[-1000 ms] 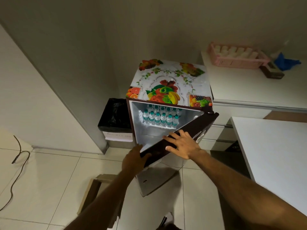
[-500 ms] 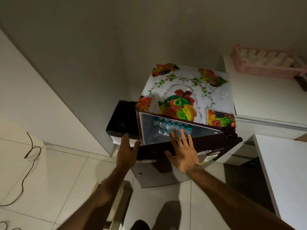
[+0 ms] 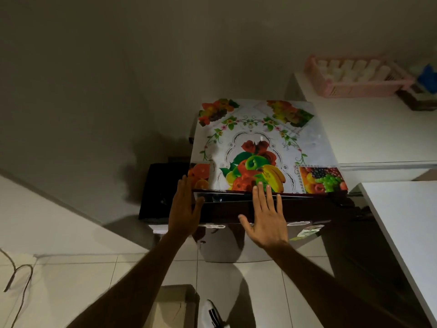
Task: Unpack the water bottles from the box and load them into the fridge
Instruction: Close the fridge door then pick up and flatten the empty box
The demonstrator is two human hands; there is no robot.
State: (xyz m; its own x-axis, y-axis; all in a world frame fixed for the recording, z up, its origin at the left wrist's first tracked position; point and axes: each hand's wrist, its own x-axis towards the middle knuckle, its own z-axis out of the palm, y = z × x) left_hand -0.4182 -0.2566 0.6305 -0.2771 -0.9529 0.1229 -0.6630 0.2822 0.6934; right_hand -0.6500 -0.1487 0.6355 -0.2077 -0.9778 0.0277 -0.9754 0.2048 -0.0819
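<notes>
Both hands lie flat with straight fingers on the dark door (image 3: 224,210) of the fridge (image 3: 260,143): the left hand (image 3: 183,209) at the door's left edge, the right hand (image 3: 266,218) on its front. The door looks nearly shut, hiding any bottles. A cardboard box (image 3: 175,304) sits on the floor (image 3: 71,280) below the arms.

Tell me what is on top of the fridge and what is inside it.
A fruit-printed cover lies over the fridge top. Both hands, left and right, press flat on the dark door, which hides the inside, so nothing in there shows.
</notes>
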